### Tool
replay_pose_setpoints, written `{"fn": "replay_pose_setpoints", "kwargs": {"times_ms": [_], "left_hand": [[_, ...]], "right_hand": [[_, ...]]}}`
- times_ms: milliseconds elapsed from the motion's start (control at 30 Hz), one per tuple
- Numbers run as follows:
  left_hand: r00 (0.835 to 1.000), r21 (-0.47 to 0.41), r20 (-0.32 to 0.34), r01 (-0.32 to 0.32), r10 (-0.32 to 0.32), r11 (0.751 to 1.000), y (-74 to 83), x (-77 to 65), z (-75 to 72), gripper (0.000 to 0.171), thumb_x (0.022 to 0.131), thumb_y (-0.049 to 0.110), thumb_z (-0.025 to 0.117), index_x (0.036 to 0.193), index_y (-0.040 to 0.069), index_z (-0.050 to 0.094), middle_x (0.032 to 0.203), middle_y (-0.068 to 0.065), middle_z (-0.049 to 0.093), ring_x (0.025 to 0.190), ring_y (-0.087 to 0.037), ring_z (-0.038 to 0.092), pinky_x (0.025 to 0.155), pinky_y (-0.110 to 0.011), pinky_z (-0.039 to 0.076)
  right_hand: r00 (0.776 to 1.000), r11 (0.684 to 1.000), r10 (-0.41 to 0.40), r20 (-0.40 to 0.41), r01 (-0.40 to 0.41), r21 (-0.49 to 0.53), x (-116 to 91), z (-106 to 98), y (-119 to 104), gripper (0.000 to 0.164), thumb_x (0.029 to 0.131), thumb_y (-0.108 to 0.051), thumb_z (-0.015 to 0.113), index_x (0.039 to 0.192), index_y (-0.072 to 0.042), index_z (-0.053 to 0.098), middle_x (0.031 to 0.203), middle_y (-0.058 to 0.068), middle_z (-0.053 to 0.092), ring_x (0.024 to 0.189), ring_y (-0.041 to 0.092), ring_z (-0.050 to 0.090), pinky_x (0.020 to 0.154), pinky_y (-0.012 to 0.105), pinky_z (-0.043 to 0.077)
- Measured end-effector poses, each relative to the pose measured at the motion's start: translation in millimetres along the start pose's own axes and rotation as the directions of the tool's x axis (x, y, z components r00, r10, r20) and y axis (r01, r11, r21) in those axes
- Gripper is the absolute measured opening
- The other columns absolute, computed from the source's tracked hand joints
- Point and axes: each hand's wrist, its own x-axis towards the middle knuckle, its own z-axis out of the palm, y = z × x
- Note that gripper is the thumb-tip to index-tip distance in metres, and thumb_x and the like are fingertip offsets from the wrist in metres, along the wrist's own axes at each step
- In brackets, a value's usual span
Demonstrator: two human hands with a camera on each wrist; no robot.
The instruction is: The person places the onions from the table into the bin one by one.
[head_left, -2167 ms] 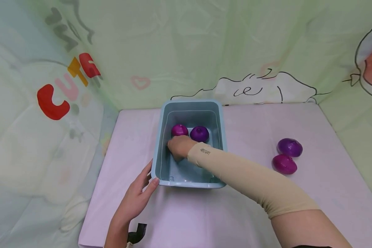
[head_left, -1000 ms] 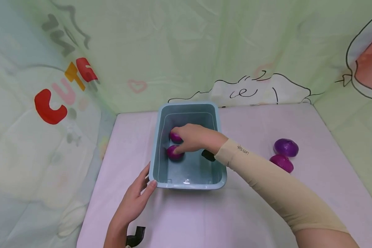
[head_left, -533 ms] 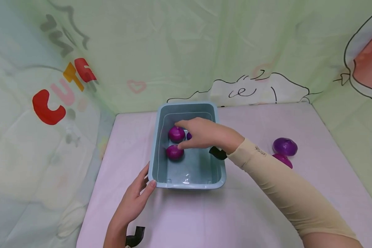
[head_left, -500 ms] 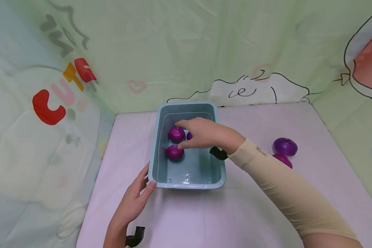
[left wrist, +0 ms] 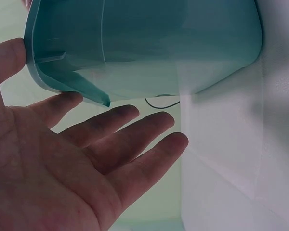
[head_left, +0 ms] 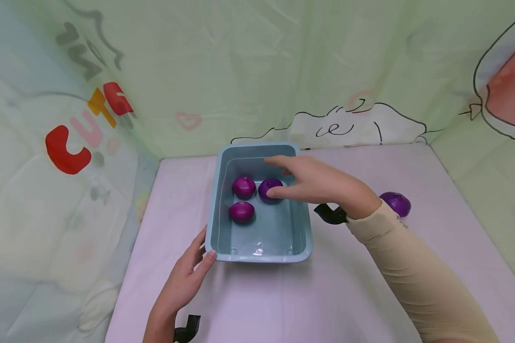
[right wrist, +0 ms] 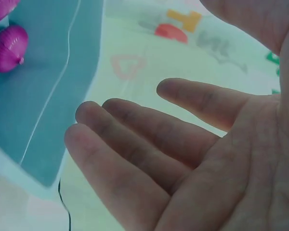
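A light-blue plastic basin (head_left: 257, 257) holds three red onions: a magenta one (head_left: 244, 187) at the back left, a magenta one (head_left: 242, 212) nearer the front, and a dark purple one (head_left: 269, 187) beside the back one. My left hand (head_left: 186, 274) lies at the basin's front left corner. Its thumb and index finger touch the rim (left wrist: 36, 72); the other fingers are spread, apart from it. Over the basin's right side is my right hand (head_left: 317, 181), its fingers extended and holding nothing. Its thumb overlaps the purple onion in the head view.
Another dark purple onion (head_left: 396, 204) lies on the table (head_left: 249, 305) to the right, partly behind my right sleeve (head_left: 412, 267). A printed cloth (head_left: 223, 71) hangs behind the table, and more cloth (head_left: 34, 228) is at the left.
My right hand has let go of the front magenta onion and moved up and right, uncovering the purple onion. The magenta onion outside is now behind my arm. My left hand stays at the rim.
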Motion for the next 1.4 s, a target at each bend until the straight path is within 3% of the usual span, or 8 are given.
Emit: {"fn": "replay_pose_setpoints", "kwargs": {"times_ms": [167,433,1067,1400], "left_hand": [[1.0,-0.006,0.002,0.007,-0.007,1.0,-0.2,-0.3,0.4,0.067,0.106,0.039,0.062,0.163,0.043,0.027,0.163,0.006,0.035,0.141,-0.042,0.045,0.098,-0.057,0.05],[1.0,-0.013,0.011,0.028,-0.027,1.0,0.4,-1.1,0.1,0.069,0.104,0.051,0.06,0.164,0.041,0.027,0.164,0.004,0.034,0.14,-0.043,0.045,0.096,-0.057,0.051],[1.0,-0.004,0.008,0.023,-0.023,1.0,-0.6,0.5,-0.1,0.067,0.107,0.036,0.061,0.164,0.041,0.026,0.164,0.003,0.033,0.141,-0.042,0.045,0.097,-0.057,0.051],[1.0,-0.018,0.02,0.013,-0.013,1.0,-3.7,-0.3,0.5,0.067,0.107,0.041,0.06,0.164,0.042,0.025,0.165,0.005,0.032,0.142,-0.041,0.044,0.098,-0.057,0.05]], "right_hand": [[0.999,0.998,0.014,-0.046,-0.012,0.057,-18,-10,11,0.082,0.097,-0.052,0.07,0.16,-0.009,0.039,0.154,0.014,0.049,0.133,0.036,0.054,0.107,0.056,0.045],[0.991,0.992,0.056,-0.125,-0.042,0.115,-40,-23,21,0.081,0.095,-0.051,0.074,0.16,-0.013,0.042,0.151,0.012,0.052,0.132,0.033,0.055,0.108,0.053,0.045],[0.967,0.969,0.185,-0.176,-0.149,0.199,-75,-42,60,0.082,0.097,-0.05,0.072,0.165,-0.025,0.032,0.152,0.012,0.05,0.136,0.033,0.051,0.108,0.057,0.043],[0.953,0.956,0.244,-0.179,-0.206,0.209,-93,-35,88,0.087,0.1,-0.045,0.069,0.168,-0.032,0.017,0.159,0.017,0.041,0.139,0.04,0.047,0.108,0.061,0.041]]}}
